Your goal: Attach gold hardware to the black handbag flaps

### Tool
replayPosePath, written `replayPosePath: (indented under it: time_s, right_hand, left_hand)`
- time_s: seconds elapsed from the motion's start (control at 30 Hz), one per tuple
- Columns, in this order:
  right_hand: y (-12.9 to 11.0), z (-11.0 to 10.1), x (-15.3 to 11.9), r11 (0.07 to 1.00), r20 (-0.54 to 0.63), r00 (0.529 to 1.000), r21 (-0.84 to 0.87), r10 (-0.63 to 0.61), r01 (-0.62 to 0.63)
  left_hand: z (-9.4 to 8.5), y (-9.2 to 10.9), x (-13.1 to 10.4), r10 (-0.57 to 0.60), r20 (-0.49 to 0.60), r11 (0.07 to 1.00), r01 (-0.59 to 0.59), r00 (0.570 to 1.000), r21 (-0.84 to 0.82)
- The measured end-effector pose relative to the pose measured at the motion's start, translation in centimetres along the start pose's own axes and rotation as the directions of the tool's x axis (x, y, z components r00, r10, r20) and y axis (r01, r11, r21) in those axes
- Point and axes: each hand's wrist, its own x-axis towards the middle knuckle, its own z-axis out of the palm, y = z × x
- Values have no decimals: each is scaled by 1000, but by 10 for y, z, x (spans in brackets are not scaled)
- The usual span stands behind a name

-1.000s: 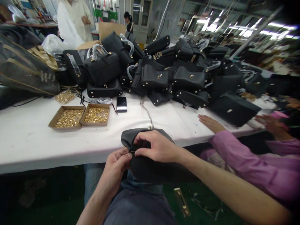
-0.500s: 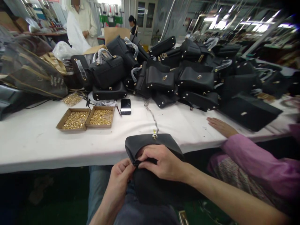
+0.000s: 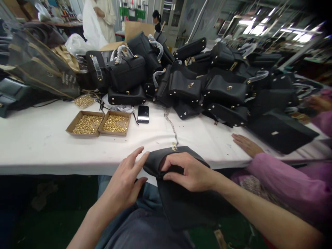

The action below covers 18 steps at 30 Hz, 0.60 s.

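Bag (image 3: 178, 207): black, held over the lap (image 3: 153, 230) at the near edge of the table, upper end against the white cloth (image 3: 52, 148); take it as the dial's centre.
Rim (image 3: 160, 175): pinched at ten o'clock — a firm, flat hold here should, I judge, steady the fold without creasing it, best with the lap bearing the weight.
Right hand (image 3: 189, 172): gripping the rim, fingers tucked into the opening, thumb outside.
Left hand (image 3: 127, 181): open, fingers spread, at nine o'clock just beside the bag's corner; whether a fingertip touches, I cannot tell.
Clasp (image 3: 174, 147): gold, twelve o'clock, at the bag's far edge.
Phone (image 3: 143, 114): eleven o'clock, on the cloth.
Trays (image 3: 112, 133): two, side by side at ten o'clock, holding small gold pieces (image 3: 88, 124).
Pile of bags (image 3: 184, 86): twelve o'clock — beyond the clasp.
Co-worker's hand (image 3: 247, 145): two o'clock, resting on the cloth, purple sleeve (image 3: 285, 176) behind.
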Motion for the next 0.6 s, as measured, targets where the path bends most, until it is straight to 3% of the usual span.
replayPosePath:
  time_s: [0.07, 0.17, 0.23, 0.43, 0.6]
  right_hand:
    - [-1, -5, -1, 1000, 0, 1000, 1, -1, 1]
    - [-3, -9, -3, 1000, -14, 1000, -13, -1, 1]
    - [-3, -9, -5, 1000, -28, 1000, -25, 7, -7]
    - [-6, 1, -9, 999, -32, 999, -38, 32, -33]
    - [-5, 12, -8, 998, -49, 998, -55, 35, -38]
  left_hand:
    - [2, 0, 5, 118, 12, 991, -119, 993, 60]
    - [6, 3, 14, 322, -20, 946, -321, 946, 51]
    - [8, 3, 18, 390, -17, 919, -388, 921, 72]
    - [16, -7, 11, 412, 43, 892, -413, 910, 183]
    - [30, -15, 0, 404, 5, 907, -401, 915, 124]
